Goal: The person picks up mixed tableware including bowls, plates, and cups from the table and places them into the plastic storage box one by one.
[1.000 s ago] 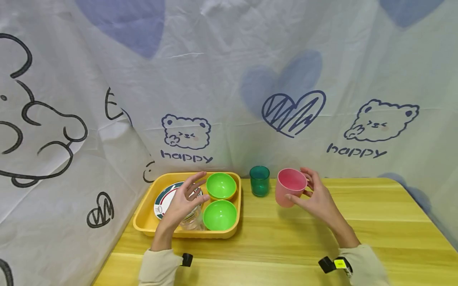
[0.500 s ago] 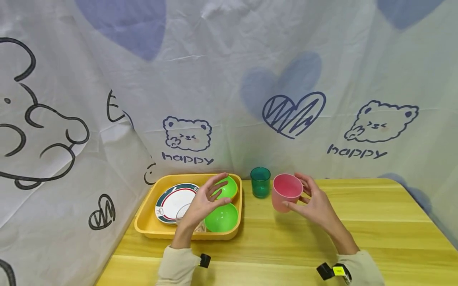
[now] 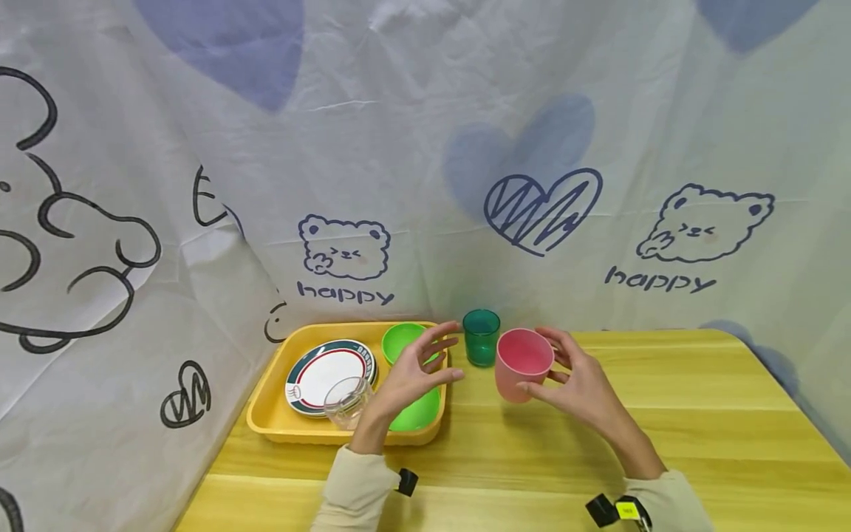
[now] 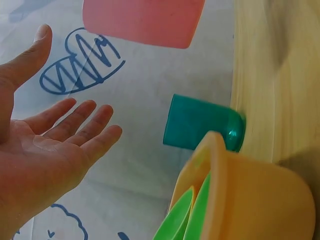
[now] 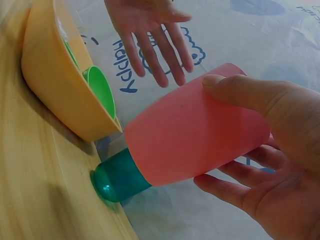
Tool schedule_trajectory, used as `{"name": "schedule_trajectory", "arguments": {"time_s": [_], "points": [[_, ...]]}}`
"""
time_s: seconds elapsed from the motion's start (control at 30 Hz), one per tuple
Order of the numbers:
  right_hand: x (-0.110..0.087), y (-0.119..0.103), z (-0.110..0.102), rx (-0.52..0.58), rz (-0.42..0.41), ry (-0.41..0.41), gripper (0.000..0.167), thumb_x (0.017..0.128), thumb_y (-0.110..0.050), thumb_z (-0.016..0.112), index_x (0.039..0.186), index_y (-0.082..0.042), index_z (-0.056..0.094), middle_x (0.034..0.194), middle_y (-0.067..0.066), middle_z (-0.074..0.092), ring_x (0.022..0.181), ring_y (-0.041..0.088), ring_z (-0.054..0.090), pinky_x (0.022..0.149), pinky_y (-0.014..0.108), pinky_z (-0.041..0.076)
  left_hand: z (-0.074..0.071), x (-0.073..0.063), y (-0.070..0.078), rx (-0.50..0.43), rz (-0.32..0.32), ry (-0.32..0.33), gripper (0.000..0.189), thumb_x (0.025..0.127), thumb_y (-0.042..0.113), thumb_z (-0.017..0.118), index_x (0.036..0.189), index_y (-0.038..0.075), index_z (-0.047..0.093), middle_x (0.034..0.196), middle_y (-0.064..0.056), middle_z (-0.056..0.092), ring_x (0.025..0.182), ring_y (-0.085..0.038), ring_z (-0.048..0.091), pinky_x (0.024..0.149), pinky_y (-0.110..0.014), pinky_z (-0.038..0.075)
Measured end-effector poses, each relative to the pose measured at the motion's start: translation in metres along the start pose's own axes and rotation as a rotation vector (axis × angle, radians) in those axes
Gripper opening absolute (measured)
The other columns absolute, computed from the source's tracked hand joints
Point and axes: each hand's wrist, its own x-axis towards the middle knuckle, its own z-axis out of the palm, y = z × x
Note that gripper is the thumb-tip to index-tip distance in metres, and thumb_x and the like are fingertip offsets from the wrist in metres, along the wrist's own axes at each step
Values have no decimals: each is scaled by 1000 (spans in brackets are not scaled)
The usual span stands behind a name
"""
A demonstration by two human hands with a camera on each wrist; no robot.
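Observation:
A pink cup (image 3: 521, 373) is held upright above the table by my right hand (image 3: 585, 380), thumb on the near side and fingers behind it. My left hand (image 3: 415, 373) hovers over the right side of the yellow tray (image 3: 266, 414), fingers spread and holding nothing, its palm turned toward the cup. In the left wrist view the pink cup (image 4: 142, 20) shows beyond the left fingertips, apart from them. A green glass (image 3: 482, 338) stands on the table between the tray and the cup, close to the back edge.
Inside the tray are white plates with a dark green rim (image 3: 329, 373), a clear glass (image 3: 347, 403) and green bowls (image 3: 402, 341), partly hidden by the left arm. Behind the wooden table (image 3: 698, 414) hangs a printed white cloth (image 3: 425, 148).
My left hand has moved right across the tray toward the cup, uncovering the plates and the clear glass. My right hand has brought the pink cup slightly left and nearer to me.

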Motion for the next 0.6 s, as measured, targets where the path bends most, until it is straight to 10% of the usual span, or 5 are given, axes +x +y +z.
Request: {"name": "schedule_trajectory", "arguments": {"time_s": [0.6], "points": [[-1, -1, 12, 80, -54, -89, 83, 78, -11, 91, 146, -5, 46, 142, 19, 52, 125, 43, 57, 88, 39, 60, 31, 9, -7, 28, 8, -112, 68, 93, 20, 79, 152, 9, 47, 151, -8, 52, 139, -24, 48, 119, -49, 35]]}}
